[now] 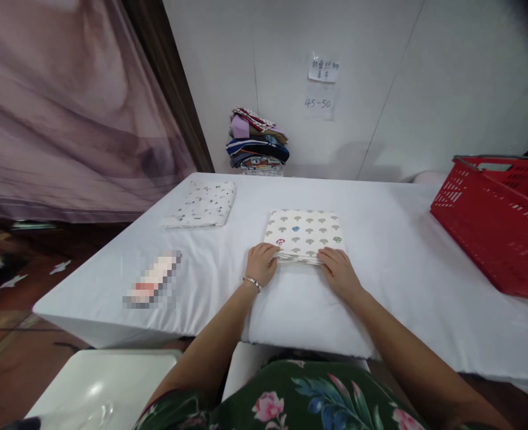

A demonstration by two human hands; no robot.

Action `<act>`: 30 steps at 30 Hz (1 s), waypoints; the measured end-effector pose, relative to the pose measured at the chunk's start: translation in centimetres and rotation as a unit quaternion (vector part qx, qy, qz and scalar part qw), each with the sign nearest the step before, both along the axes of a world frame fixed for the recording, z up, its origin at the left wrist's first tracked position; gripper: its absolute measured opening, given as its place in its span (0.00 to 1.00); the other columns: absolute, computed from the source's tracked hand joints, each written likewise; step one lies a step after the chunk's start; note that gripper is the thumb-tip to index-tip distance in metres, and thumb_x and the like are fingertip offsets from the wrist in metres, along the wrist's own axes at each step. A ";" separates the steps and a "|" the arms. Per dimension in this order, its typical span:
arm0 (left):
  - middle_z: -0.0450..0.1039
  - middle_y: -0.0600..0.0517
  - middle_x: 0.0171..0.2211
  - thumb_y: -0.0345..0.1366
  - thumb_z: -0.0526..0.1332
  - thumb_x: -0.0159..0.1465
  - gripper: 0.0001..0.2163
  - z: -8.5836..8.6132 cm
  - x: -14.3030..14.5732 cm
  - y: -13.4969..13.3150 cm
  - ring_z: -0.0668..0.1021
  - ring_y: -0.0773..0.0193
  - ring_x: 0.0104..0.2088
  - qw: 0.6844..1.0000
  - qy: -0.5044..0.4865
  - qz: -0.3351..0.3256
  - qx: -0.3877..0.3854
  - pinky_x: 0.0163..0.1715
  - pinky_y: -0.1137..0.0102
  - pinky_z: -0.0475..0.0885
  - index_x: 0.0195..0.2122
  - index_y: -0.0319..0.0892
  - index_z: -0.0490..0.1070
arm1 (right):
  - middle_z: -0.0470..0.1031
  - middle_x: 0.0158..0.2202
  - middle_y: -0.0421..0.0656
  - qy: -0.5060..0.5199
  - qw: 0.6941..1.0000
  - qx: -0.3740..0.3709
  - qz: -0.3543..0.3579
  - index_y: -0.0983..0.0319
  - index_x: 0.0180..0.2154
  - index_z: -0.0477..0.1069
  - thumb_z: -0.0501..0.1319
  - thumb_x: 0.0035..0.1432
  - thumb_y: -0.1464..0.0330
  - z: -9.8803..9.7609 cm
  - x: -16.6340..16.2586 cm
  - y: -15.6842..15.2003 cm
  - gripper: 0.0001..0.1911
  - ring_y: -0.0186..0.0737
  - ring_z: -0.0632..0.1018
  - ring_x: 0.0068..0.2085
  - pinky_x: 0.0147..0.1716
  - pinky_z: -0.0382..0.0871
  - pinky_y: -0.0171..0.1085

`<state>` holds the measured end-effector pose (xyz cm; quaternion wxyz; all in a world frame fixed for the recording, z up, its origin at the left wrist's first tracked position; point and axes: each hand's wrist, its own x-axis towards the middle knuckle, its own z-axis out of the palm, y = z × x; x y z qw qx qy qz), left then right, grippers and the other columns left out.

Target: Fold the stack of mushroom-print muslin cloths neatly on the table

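A folded white cloth with a mushroom print (305, 232) lies in the middle of the white-covered table (393, 251). My left hand (260, 263) grips its near left corner, fingers curled over the edge, a bracelet on the wrist. My right hand (338, 270) holds the near right corner the same way. Both hands rest on the table at the cloth's near edge.
A second folded patterned cloth (203, 203) lies at the table's far left. A stack of folded colourful fabrics (255, 142) stands against the wall. A red plastic basket (497, 221) sits at the right. A blurred object (153, 280) lies near the left edge. A white stool (103, 385) stands below.
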<state>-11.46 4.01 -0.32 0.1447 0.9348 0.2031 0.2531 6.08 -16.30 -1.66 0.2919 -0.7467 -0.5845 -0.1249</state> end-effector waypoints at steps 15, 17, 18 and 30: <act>0.71 0.50 0.48 0.26 0.52 0.60 0.18 0.9 0.2 0.4 0.70 0.59 0.50 0.991 0.073 -0.079 0.080 0.57 0.54 0.51 0.49 0.50 0.68 | 0.73 0.48 0.45 0.011 0.996 0.069 -0.051 0.59 0.48 0.70 0.48 0.61 0.73 -0.9 1.8 -1.3 0.18 0.41 0.71 0.51 0.51 0.61 0.46; 0.72 0.50 0.46 0.29 0.54 0.61 0.15 1.3 0.2 0.8 0.71 0.59 0.49 0.990 0.090 -0.085 0.072 0.57 0.53 0.51 0.48 0.50 0.69 | 0.74 0.48 0.45 0.025 0.996 0.073 -0.053 0.59 0.48 0.70 0.48 0.61 0.72 -0.9 1.7 -1.3 0.18 0.41 0.71 0.51 0.51 0.61 0.46; 0.72 0.50 0.46 0.31 0.55 0.62 0.14 1.4 0.2 0.9 0.71 0.58 0.49 0.989 0.096 -0.086 0.069 0.57 0.53 0.51 0.47 0.50 0.69 | 0.74 0.48 0.45 0.032 0.995 0.076 -0.054 0.58 0.48 0.70 0.48 0.61 0.72 -1.0 1.7 -1.3 0.17 0.41 0.71 0.51 0.52 0.61 0.47; 0.76 0.50 0.36 0.27 0.53 0.62 0.11 1.9 1.2 1.3 0.75 0.63 0.39 0.976 0.090 -0.124 0.154 0.56 0.59 0.55 0.42 0.45 0.70 | 0.73 0.49 0.45 -0.008 0.996 0.085 -0.039 0.59 0.48 0.69 0.50 0.59 0.73 -1.3 1.5 -1.4 0.17 0.41 0.70 0.51 0.52 0.61 0.46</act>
